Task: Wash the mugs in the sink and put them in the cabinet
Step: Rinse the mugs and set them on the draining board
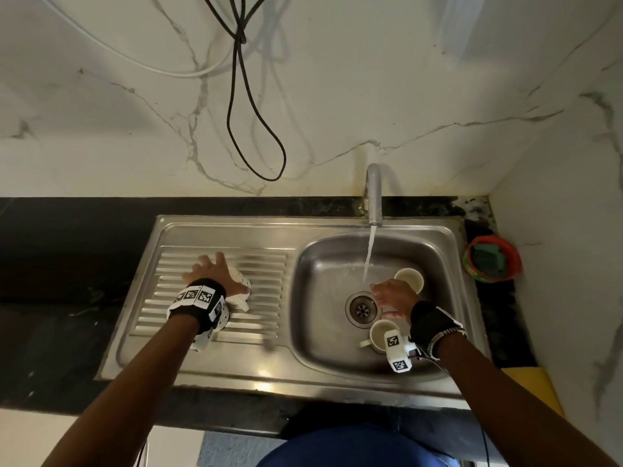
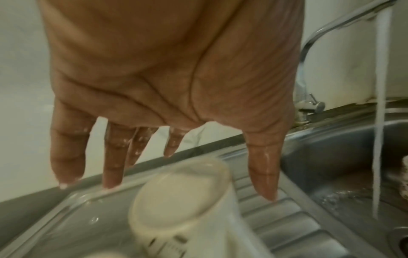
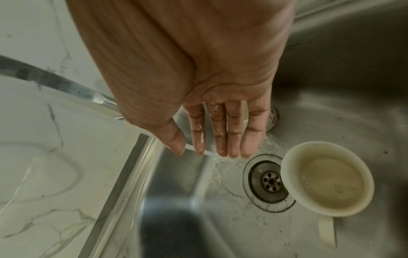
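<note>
Steel sink (image 1: 209,372) set in a black counter, with a ribbed drainboard (image 1: 263,264) on the left and a basin on the right; the tap (image 1: 374,193) runs a thin stream of water (image 1: 369,254) into the basin. Three cream mugs are in sight. One patterned mug (image 2: 176,206) stands on the drainboard mouth down, its base facing up, its long axis roughly upright though the blur leaves the exact tilt unclear; the left hand (image 1: 215,274) hovers above it, wet fingers (image 2: 67,153) spread and straight, holding nothing. In the basin a second mug (image 3: 326,178) sits upright just right of the drain (image 3: 270,181) — mouth up, handle pointing toward the person, a little water inside; a third mug (image 1: 408,279) stands further back, mouth up, beside the stream. The right hand (image 1: 392,296) reaches over the drain between these two, fingers (image 3: 220,136) straight and close together, wet, gripping nothing. A red bowl (image 1: 512,257) holding a green scrub pad (image 1: 487,257) rests on the counter at the right.
</note>
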`<state>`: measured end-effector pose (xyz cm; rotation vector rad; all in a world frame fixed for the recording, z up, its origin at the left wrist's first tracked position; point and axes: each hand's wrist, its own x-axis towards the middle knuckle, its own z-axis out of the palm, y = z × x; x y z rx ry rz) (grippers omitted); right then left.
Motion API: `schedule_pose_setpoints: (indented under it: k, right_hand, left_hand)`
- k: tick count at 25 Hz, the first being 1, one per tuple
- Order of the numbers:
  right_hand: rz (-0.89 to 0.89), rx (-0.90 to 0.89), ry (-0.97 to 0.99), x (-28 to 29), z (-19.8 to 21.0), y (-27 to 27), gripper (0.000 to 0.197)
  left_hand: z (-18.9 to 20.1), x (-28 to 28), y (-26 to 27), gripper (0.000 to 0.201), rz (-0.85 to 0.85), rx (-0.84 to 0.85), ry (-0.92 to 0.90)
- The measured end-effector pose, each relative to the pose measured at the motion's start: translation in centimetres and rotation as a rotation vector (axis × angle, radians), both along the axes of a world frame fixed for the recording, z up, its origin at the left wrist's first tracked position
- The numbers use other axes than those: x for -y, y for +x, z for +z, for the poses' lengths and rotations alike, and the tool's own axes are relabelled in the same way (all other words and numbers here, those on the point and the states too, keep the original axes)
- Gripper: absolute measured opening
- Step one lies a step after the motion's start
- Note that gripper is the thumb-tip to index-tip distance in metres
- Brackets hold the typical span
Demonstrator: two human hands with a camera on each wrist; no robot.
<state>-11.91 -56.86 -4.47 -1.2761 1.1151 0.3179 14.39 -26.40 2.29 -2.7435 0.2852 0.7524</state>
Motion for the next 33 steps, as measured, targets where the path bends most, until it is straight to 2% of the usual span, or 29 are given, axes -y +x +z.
schedule_pose_setpoints:
  k: [3,6,9,12,13,15,18,20,23,27,31,33]
  right_hand:
    - [-0.040,-0.031,0.009,1.5,0.0,-0.8,0.015]
    - [-0.074,-0.068,0.018,2.6,0.2,-2.2,0.014]
    - [-0.102,-0.108,0.020,3.7,-0.1,-4.4,0.015]
    - [-0.187,-0.132,0.037,4.5,0.0,-6.5,0.012]
    - [-0.219,-0.132,0.039,4.8,0.0,-7.1,0.012]
    - [-0.276,-0.122,0.038,5.0,0.5,-7.9,0.014]
    - [-0.298,-0.105,0.042,5.1,0.5,-8.6,0.015]
    - [-0.283,-0.098,0.027,5.1,0.5,-8.5,0.012]
    - [-0.221,-0.099,0.023,4.6,0.4,-7.3,0.009]
    - [-0.032,-0.049,0.008,3.3,0.9,-3.7,0.009]
    - [0.002,0.182,-0.023,2.4,3.0,0.4,0.043]
    - [-0.067,0.318,0.016,2.1,4.8,1.9,0.039]
  left_hand:
    - [-0.4,4.6,-4.0,0.100,-0.268,0.100,-0.063]
    - [-3.6,11.4,-9.8,0.087,-0.410,-0.056,-0.207]
    - [-8.8,16.5,-16.1,0.094,-0.532,-0.391,-0.219]
    - [-13.6,19.5,-20.9,0.121,-0.692,-0.594,-0.128]
    - [-14.8,20.2,-21.9,0.124,-0.740,-0.614,-0.095]
    - [-16.8,21.1,-23.3,0.116,-0.777,-0.597,-0.090]
    - [-17.6,22.3,-23.8,0.112,-0.845,-0.517,-0.124]
    - [-16.9,22.6,-23.2,0.106,-0.824,-0.539,-0.169]
    - [-14.6,22.1,-20.8,0.080,-0.667,-0.529,-0.250]
    - [-10.3,20.6,-16.3,0.095,-0.445,-0.416,-0.436]
    - [-5.6,20.9,-12.7,0.082,-0.402,-0.263,-0.692]
    - [-3.7,21.1,-11.4,0.076,-0.384,-0.179,-0.861]
